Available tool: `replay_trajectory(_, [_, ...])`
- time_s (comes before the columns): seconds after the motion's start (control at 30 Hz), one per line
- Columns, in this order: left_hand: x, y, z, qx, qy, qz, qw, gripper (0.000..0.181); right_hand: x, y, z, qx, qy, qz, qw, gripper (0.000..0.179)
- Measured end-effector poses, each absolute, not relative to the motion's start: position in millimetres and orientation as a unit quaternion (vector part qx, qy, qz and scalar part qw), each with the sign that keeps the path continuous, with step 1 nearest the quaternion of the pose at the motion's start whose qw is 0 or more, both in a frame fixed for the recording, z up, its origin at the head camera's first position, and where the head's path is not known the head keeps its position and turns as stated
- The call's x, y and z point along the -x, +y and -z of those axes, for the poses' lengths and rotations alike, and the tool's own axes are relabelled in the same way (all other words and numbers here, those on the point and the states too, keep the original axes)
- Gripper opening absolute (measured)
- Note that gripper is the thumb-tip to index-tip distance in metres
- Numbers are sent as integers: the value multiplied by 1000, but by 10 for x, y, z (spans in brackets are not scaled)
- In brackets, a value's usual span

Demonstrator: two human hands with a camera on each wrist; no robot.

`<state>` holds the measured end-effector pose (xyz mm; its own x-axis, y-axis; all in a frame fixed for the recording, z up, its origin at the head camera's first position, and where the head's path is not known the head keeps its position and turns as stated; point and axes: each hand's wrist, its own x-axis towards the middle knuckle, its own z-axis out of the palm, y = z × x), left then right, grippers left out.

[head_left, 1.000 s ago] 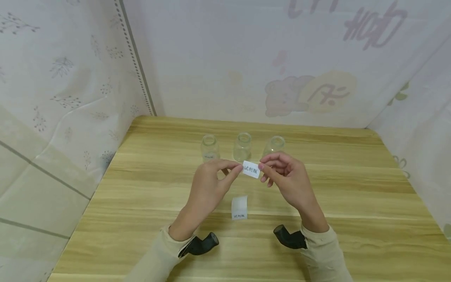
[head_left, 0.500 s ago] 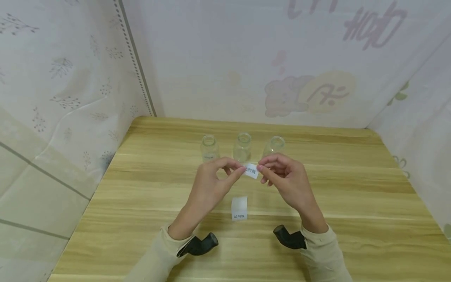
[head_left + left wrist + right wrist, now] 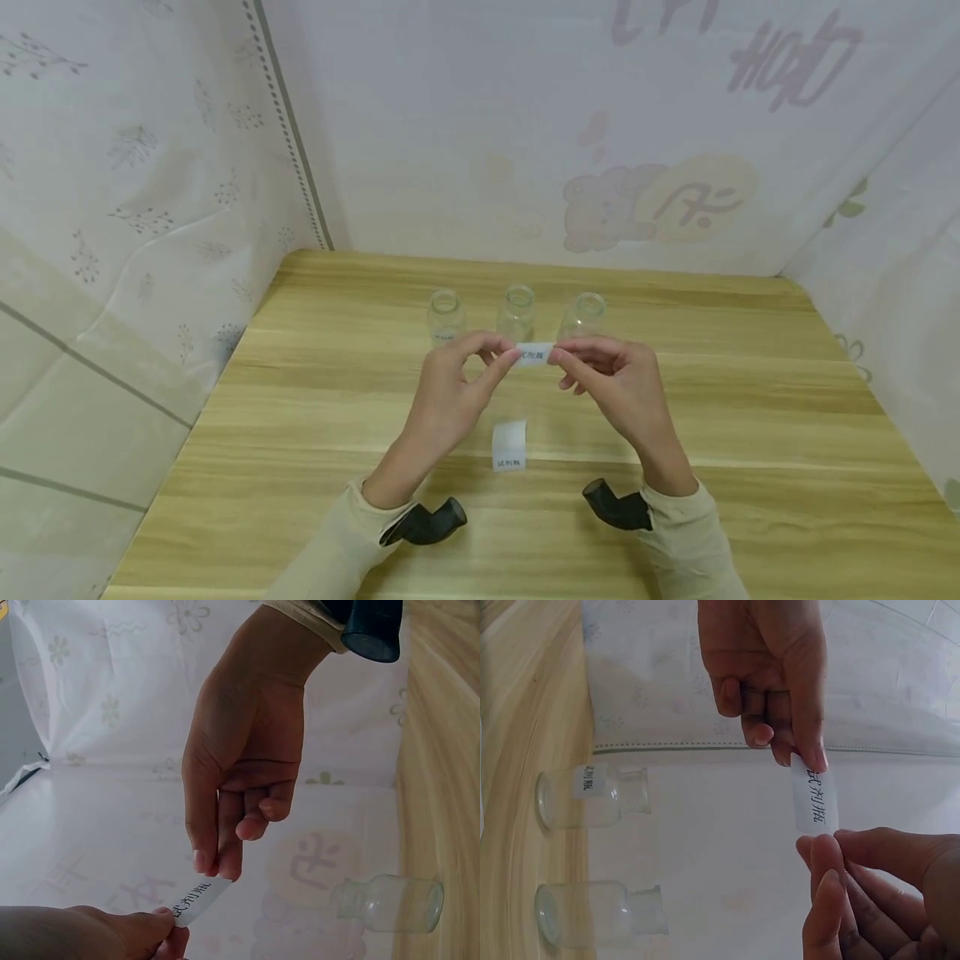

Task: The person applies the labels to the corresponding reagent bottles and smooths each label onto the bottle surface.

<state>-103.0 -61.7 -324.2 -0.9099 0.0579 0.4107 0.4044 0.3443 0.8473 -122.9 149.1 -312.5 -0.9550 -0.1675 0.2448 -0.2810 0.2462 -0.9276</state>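
A small white label (image 3: 534,355) with black printed characters is stretched between my two hands above the wooden table. My left hand (image 3: 450,392) pinches its left end between thumb and forefinger. The opposite end is pinched by my right hand (image 3: 630,387), whose other fingers are curled in. The right wrist view shows the printed face of the label (image 3: 812,806). Behind the hands stand three clear glass bottles without lids: a left one (image 3: 446,310) bearing a similar label, a middle one (image 3: 516,312) and a right one (image 3: 585,310), partly hidden by my right hand.
On the table (image 3: 300,417), nearer me than the hands, lies a white sheet (image 3: 509,442) with one printed label at its near edge. Black curved pieces (image 3: 427,523) stick out from both cuffs. Patterned cloth (image 3: 450,125) hangs behind and beside the table.
The label has gone from slanting down to the right to nearly level, and its face looks narrower in the head view. Both hands keep their pinch and shift only slightly.
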Motion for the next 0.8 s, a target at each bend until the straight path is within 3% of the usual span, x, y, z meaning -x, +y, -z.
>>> replay_trajectory(0.3, [1175,-626,3368,127,-801,568,141,11,1342,1470,3262,-139,-799,-583,42,11])
replay_trajectory(0.63, [1536,-622,3526,121,-798,574,139,11,1647,1462,3369,-170,-808,-560,60,11])
replay_trajectory(0.8, [1700,-622,3718,110,-808,565,127,10,1860,1484,3580,-199,-824,-530,39,12])
